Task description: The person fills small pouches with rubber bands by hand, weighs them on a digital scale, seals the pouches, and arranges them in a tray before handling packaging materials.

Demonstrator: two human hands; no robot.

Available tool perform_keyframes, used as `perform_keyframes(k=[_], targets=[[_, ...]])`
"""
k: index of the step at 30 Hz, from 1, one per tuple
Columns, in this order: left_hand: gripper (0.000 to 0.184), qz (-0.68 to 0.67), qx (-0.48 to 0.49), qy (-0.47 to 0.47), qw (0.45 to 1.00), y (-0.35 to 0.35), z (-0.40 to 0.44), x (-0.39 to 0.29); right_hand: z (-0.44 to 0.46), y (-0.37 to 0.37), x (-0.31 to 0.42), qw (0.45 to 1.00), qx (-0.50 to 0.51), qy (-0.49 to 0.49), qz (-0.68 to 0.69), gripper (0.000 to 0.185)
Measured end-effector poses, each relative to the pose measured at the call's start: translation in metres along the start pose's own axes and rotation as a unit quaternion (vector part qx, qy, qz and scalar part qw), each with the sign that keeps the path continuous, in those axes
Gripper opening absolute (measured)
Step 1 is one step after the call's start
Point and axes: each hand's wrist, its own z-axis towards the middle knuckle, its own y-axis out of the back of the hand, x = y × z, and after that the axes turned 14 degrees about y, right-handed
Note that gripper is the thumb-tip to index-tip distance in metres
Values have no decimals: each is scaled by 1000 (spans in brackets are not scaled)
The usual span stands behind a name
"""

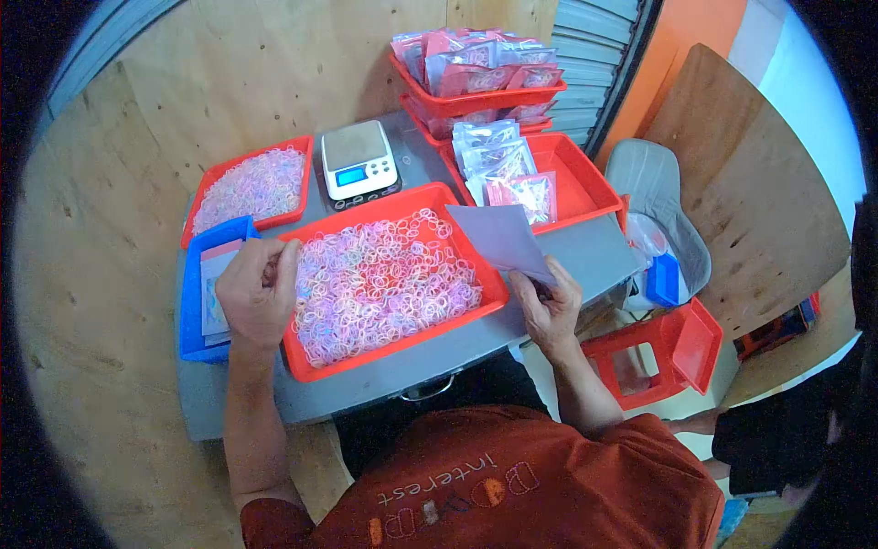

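Note:
My left hand point(259, 291) is closed above the left edge of the big red tray point(402, 346), beside the blue tray point(190, 311); what its curled fingers hold, if anything, is hidden. Small pastel rings point(384, 284) fill much of the red tray. At the tray's right side, my right hand point(549, 306) grips a greyish-purple packet point(503, 240) by its lower end, tilted over the tray's right rim. Flat printed packets point(213, 297) lie in the blue tray, partly behind my left hand.
A digital scale point(358, 169) stands behind the big tray, with another ring-filled red tray point(251, 188) to its left. Filled bags point(512, 174) lie in a red tray at the right, below stacked trays point(485, 99). A red stool point(640, 366) and a grey chair point(654, 183) stand right.

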Motion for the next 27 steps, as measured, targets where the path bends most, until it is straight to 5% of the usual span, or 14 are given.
perform_keyframes(k=[3, 9, 12, 27], targets=[[13, 35, 12, 75, 997, 1, 0, 6, 0, 1, 1, 1000, 2, -3, -3, 12], [13, 242, -15, 23, 970, 7, 3, 29, 1, 0, 3, 1000, 5, -12, -14, 10], [21, 346, 25, 128, 929, 14, 4, 21, -1, 1, 0, 1000, 8, -18, -9, 8], [18, 382, 88, 178, 902, 19, 0, 36, 2, 0, 3, 1000, 6, -9, -1, 12]])
